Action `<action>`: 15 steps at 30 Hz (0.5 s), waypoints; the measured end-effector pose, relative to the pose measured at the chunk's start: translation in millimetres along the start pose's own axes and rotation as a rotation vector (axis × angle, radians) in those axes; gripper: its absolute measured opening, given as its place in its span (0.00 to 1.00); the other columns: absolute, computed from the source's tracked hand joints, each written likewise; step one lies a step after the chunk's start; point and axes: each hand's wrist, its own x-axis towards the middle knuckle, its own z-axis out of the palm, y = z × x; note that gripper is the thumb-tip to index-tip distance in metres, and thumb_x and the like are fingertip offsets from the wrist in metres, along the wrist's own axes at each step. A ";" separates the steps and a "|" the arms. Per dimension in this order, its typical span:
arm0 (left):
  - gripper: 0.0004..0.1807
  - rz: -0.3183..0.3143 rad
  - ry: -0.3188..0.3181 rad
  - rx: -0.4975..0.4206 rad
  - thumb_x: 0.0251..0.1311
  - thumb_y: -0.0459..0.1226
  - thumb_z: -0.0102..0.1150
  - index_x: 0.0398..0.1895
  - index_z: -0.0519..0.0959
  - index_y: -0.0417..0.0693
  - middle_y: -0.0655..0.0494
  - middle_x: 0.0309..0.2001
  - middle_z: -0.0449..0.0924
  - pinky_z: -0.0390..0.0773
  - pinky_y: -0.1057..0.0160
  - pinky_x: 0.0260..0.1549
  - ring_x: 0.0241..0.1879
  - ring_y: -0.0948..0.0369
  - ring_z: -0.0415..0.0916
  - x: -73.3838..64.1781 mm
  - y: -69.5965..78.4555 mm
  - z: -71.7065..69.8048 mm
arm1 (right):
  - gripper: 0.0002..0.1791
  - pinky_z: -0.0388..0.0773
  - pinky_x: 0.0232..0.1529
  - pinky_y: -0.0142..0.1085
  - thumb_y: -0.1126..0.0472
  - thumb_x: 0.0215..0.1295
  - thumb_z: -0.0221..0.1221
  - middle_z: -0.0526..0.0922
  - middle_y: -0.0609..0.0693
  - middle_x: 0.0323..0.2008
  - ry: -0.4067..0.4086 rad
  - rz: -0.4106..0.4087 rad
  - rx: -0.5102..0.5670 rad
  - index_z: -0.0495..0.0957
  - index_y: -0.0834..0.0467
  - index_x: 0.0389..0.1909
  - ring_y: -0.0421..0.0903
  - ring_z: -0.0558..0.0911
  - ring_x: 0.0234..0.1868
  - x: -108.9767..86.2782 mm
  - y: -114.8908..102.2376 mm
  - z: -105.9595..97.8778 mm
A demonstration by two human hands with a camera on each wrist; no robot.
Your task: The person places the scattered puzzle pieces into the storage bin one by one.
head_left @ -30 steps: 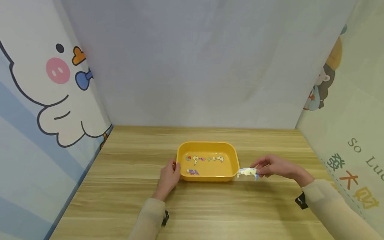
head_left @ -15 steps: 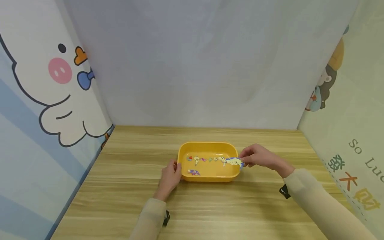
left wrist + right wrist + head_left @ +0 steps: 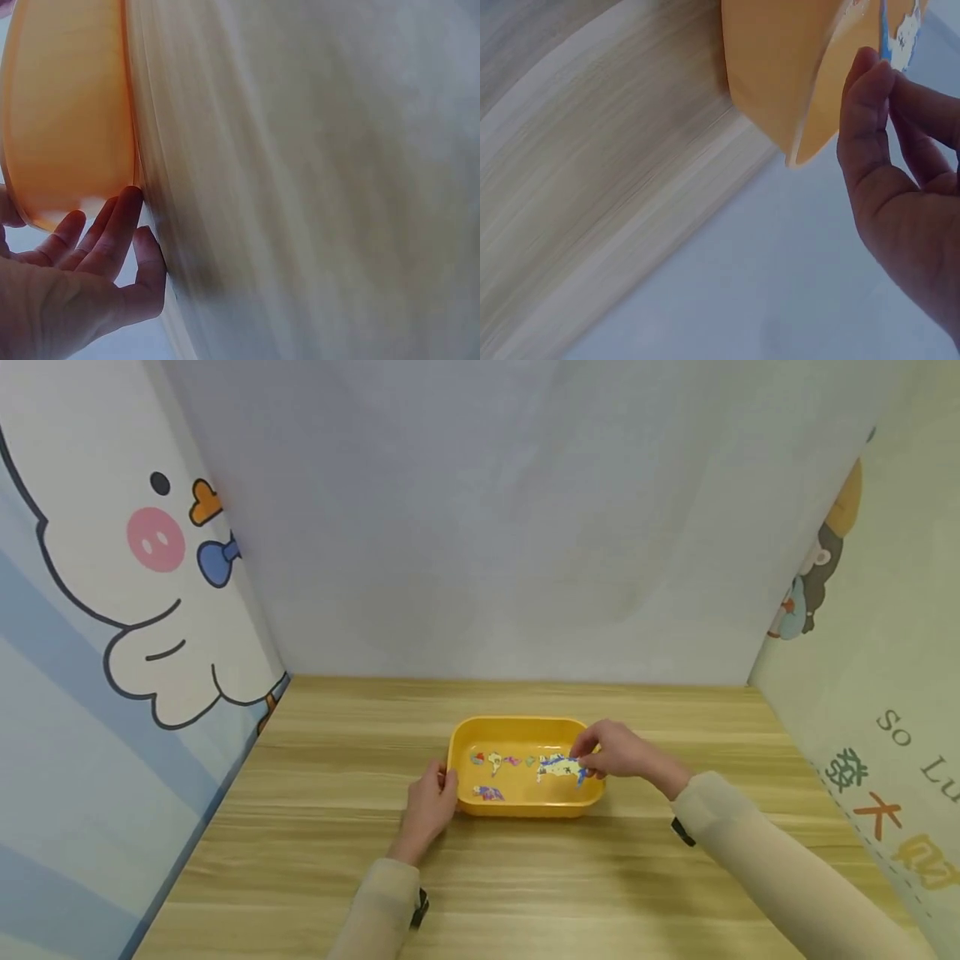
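A shallow yellow plastic tray (image 3: pixel 525 808) stands on the wooden table. My left hand (image 3: pixel 429 804) holds its left end, thumb at the rim and fingers against the outer wall (image 3: pixel 71 112). My right hand (image 3: pixel 617 750) pinches a flat, sticker-like cutout (image 3: pixel 561 766), pale yellow with blue edges, between thumb and fingertips. That cutout is over the right half of the tray; whether it touches the bottom I cannot tell. In the right wrist view, only part of the cutout (image 3: pixel 906 36) shows above the fingertips.
Several small colourful cutouts lie in a row inside the tray, among them a cream one (image 3: pixel 495 762). A purple-blue piece (image 3: pixel 489 793) lies near the front left. A pale cloth (image 3: pixel 517 527) hangs behind the table (image 3: pixel 525 885), with printed cloths at both sides.
My right hand has carried the pale cutout leftward, from beside the tray's right end to over its inside. The left hand stays at the tray's left end.
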 end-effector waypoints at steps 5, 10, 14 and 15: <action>0.08 0.000 0.009 0.006 0.70 0.37 0.46 0.38 0.70 0.41 0.54 0.24 0.73 0.75 0.63 0.18 0.18 0.61 0.73 1.3 -1.4 0.0 | 0.04 0.79 0.23 0.36 0.73 0.61 0.58 0.80 0.51 0.28 0.006 0.023 -0.093 0.80 0.64 0.34 0.47 0.80 0.23 10.5 -4.4 6.9; 0.08 0.007 0.017 0.014 0.69 0.37 0.46 0.38 0.71 0.40 0.54 0.23 0.74 0.75 0.63 0.18 0.18 0.62 0.73 1.0 -1.2 0.5 | 0.05 0.78 0.21 0.35 0.73 0.61 0.56 0.79 0.51 0.26 0.019 0.052 -0.117 0.80 0.64 0.34 0.48 0.80 0.22 16.8 -3.7 11.4; 0.08 0.010 0.016 0.012 0.70 0.37 0.46 0.38 0.71 0.40 0.54 0.24 0.74 0.75 0.64 0.18 0.18 0.62 0.73 0.8 -2.1 1.1 | 0.05 0.78 0.21 0.36 0.73 0.61 0.56 0.79 0.52 0.26 0.015 0.054 -0.098 0.79 0.64 0.34 0.49 0.80 0.23 18.2 -3.5 12.9; 0.08 0.009 0.016 0.014 0.70 0.37 0.46 0.38 0.71 0.40 0.54 0.24 0.74 0.75 0.64 0.18 0.18 0.62 0.73 0.9 -2.5 1.2 | 0.05 0.78 0.22 0.36 0.73 0.61 0.56 0.79 0.52 0.26 0.013 0.053 -0.092 0.79 0.64 0.34 0.49 0.80 0.23 18.6 -3.2 13.3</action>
